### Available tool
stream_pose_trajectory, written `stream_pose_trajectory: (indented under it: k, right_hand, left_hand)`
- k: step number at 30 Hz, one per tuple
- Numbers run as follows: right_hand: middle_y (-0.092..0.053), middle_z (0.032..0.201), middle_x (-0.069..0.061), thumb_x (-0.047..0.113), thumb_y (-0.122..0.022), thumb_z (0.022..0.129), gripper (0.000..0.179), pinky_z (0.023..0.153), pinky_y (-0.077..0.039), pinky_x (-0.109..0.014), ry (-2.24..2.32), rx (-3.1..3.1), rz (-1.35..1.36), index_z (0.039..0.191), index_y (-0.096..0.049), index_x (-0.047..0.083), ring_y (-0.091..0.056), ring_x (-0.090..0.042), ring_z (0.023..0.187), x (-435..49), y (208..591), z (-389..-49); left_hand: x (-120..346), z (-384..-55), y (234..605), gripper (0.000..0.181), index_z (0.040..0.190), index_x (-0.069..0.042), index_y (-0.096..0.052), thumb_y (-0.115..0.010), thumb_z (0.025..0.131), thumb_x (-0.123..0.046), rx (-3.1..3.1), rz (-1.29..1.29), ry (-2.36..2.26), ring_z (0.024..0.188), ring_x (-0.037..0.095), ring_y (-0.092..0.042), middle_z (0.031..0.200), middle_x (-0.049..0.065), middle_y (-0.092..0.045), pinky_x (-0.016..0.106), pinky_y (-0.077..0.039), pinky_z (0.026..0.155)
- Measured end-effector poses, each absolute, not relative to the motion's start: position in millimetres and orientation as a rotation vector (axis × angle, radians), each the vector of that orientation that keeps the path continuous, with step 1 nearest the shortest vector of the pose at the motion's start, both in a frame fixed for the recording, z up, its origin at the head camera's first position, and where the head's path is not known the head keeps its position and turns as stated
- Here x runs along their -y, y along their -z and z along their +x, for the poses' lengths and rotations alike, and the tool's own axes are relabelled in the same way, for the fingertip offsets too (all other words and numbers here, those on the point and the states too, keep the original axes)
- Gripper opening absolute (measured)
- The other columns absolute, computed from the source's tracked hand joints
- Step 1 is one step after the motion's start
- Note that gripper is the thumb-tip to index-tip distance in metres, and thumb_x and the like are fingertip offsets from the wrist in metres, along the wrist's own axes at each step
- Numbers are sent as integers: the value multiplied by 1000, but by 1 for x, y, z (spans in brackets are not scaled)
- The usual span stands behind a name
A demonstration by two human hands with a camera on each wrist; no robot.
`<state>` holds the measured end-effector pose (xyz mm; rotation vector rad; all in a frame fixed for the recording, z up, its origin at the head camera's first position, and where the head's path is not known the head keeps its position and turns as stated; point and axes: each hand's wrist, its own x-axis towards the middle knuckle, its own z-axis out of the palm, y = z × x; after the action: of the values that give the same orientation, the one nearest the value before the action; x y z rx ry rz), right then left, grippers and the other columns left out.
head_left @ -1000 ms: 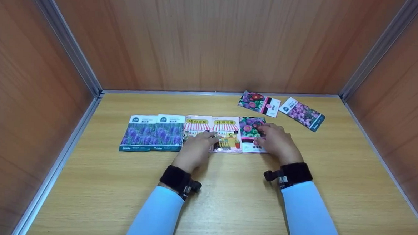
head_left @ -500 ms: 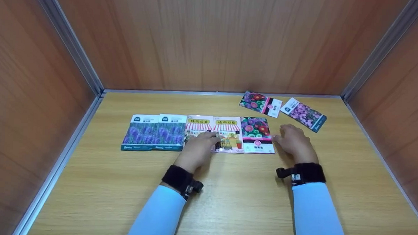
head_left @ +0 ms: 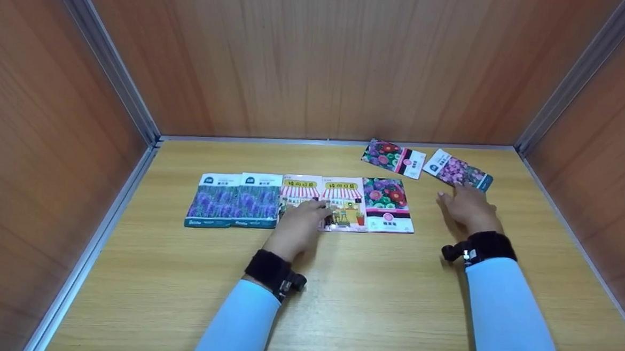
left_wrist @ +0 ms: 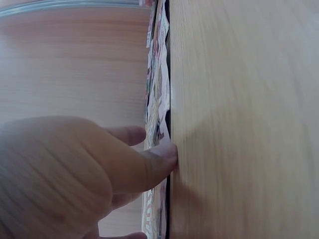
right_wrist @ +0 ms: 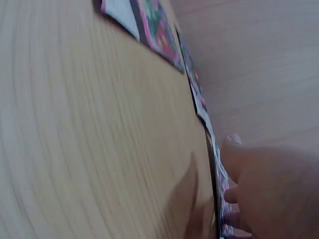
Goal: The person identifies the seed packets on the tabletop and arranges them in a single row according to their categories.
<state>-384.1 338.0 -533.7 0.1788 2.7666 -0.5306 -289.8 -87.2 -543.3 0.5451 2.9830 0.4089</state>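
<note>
Seed packets lie in a row on the table: two with lavender fronts, two pink ones with a striped shop awning, and one with red and pink flowers. My left hand rests on the pink packets, partly covering them; in the left wrist view its thumb touches their near edge. Farther right, my right hand is at the front edge of a tilted packet with light purple flowers. Its fingertips overlap that packet; contact is unclear.
Another red-and-pink flower packet lies askew near the back wall, beside the light purple one. Wooden panels with metal edge strips enclose the table at the back and both sides.
My right hand has left the red-and-pink flower packet at the row's right end and moved right and back to the light purple flower packet. The left hand has stayed on the pink packets.
</note>
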Motion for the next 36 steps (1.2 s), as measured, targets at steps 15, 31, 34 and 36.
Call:
stream_pose_trajectory:
  k: [15, 31, 34, 36]
  right_hand:
    - [-27, 174, -45, 61, -39, 119, 89, 125, -21, -94, 423, -2794, 279, 168, -39, -13, -27, -67, 159, -346, 528, -392]
    - [-12, 191, -21, 55, -42, 122, 78, 142, -11, -72, 617, -2677, -225, 184, -17, 15, -7, -49, 177, -278, 534, -405]
    - [-14, 190, -23, 54, -42, 122, 78, 140, -12, -76, 528, -2734, -238, 182, -19, 10, -10, -52, 176, -283, 539, -405]
    - [-15, 190, -24, 50, -41, 123, 76, 139, -11, -78, 487, -2774, -217, 181, -21, 7, -11, -52, 175, -285, 542, -405]
  left_hand:
    - [86, -290, 545, 60, 166, -27, -61, -51, 114, 3, -2957, 483, -420, 174, 32, -33, 184, 3, -42, 71, -33, 137]
    - [86, -288, 541, 64, 161, -26, -66, -55, 109, 10, -2977, 557, -418, 171, 32, -39, 181, 4, -46, 71, -36, 135]
    - [88, -288, 542, 54, 156, -25, -71, -59, 111, 3, -3001, 611, -395, 168, 32, -45, 178, 5, -52, 72, -41, 132]
    - [89, -288, 543, 48, 155, -24, -72, -60, 114, -3, -3008, 625, -392, 167, 32, -47, 177, 5, -53, 73, -43, 131]
